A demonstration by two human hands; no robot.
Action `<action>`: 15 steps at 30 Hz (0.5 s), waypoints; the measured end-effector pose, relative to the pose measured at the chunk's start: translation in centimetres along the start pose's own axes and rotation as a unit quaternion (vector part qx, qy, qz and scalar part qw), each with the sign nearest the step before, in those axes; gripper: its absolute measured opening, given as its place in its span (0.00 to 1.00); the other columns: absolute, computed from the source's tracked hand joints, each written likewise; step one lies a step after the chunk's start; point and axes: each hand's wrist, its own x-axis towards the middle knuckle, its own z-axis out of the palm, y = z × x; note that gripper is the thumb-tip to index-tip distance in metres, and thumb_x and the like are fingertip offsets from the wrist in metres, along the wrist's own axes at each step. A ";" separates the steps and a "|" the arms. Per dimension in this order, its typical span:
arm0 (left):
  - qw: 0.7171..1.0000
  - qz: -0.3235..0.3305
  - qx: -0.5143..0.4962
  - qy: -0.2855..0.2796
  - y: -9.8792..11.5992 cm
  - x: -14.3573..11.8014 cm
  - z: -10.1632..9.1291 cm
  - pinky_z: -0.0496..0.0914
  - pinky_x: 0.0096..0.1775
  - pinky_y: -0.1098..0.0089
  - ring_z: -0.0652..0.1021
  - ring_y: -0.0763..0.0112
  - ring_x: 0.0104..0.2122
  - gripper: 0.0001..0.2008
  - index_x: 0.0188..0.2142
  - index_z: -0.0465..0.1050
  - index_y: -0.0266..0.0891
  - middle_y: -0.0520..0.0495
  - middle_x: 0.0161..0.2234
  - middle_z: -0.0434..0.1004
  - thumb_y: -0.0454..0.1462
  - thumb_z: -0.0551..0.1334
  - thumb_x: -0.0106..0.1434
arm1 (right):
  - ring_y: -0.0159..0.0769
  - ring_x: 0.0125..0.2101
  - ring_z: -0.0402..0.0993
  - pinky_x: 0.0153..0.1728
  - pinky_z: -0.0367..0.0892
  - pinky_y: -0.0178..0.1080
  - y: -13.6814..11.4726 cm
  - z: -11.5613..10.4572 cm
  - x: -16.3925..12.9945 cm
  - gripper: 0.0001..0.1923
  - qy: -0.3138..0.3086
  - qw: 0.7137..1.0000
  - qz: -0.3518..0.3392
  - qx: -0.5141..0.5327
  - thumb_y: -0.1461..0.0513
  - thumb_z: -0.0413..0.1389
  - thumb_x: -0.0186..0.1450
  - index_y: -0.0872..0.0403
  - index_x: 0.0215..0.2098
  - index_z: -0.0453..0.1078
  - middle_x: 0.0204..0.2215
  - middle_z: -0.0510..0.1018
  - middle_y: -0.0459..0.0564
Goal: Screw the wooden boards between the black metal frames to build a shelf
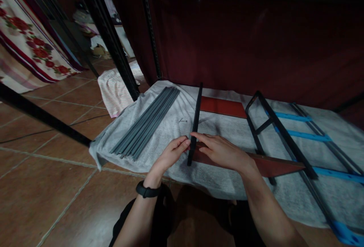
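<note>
A narrow black metal bar [196,112] runs away from me across the cloth, against the left ends of two reddish-brown boards. My left hand [173,152] is at the bar's left side, with thumb and fingers pinched together close to it. Whatever sits between those fingertips is too small to make out. From the right, my right hand [224,151] reaches over the near board [267,165], its index finger on the bar and its thumb beside it. The far board [223,107] lies between this bar and a black frame [271,120]. A few small screws [182,120] lie left of the bar.
A bundle of grey tubes [148,122] lies at the left on the grey cloth [227,186]. At the right are parts with blue crosspieces [308,136]. Black posts [106,35] rise at the left, and a dark red curtain [241,46] hangs behind.
</note>
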 end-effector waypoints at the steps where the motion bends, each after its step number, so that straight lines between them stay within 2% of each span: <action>1: 1.000 0.011 0.012 0.002 0.0 0.0 0.1 0.61 0.32 0.72 0.65 0.73 0.29 0.18 0.31 0.67 0.39 0.53 0.27 0.64 0.51 0.58 0.67 | 0.42 0.59 0.68 0.60 0.64 0.47 0.0 0.0 0.0 0.30 0.000 1.000 -0.002 0.000 0.64 0.48 0.69 0.48 0.69 0.55 0.62 0.70 0.51; 6: 0.990 0.077 0.120 0.015 0.6 -0.2 0.2 0.63 0.36 0.71 0.66 0.71 0.30 0.15 0.30 0.65 0.40 0.53 0.28 0.65 0.46 0.55 0.69 | 0.41 0.60 0.68 0.60 0.64 0.47 0.2 0.1 0.0 0.30 -0.004 1.000 -0.007 0.001 0.63 0.48 0.69 0.48 0.69 0.55 0.62 0.69 0.51; 10: 0.979 0.114 0.166 0.036 0.9 -0.4 0.2 0.63 0.37 0.70 0.68 0.69 0.33 0.14 0.29 0.64 0.41 0.51 0.29 0.66 0.44 0.54 0.70 | 0.41 0.60 0.68 0.60 0.64 0.47 0.1 0.0 0.0 0.30 -0.008 1.000 -0.010 0.006 0.64 0.47 0.69 0.49 0.69 0.55 0.63 0.68 0.52; 12: 0.981 0.108 0.159 0.039 0.9 -0.4 0.3 0.62 0.37 0.70 0.67 0.69 0.32 0.14 0.29 0.64 0.41 0.52 0.28 0.65 0.44 0.54 0.70 | 0.41 0.60 0.68 0.60 0.64 0.47 0.0 -0.1 0.0 0.30 -0.008 1.000 -0.008 0.006 0.64 0.47 0.69 0.49 0.69 0.55 0.63 0.68 0.51; 15: 0.992 0.061 0.104 0.040 0.7 -0.3 0.6 0.62 0.34 0.70 0.66 0.71 0.29 0.18 0.28 0.64 0.40 0.53 0.27 0.64 0.48 0.54 0.69 | 0.42 0.59 0.68 0.60 0.64 0.47 0.0 0.0 0.0 0.30 -0.003 1.000 -0.005 0.006 0.64 0.48 0.69 0.49 0.69 0.55 0.63 0.68 0.52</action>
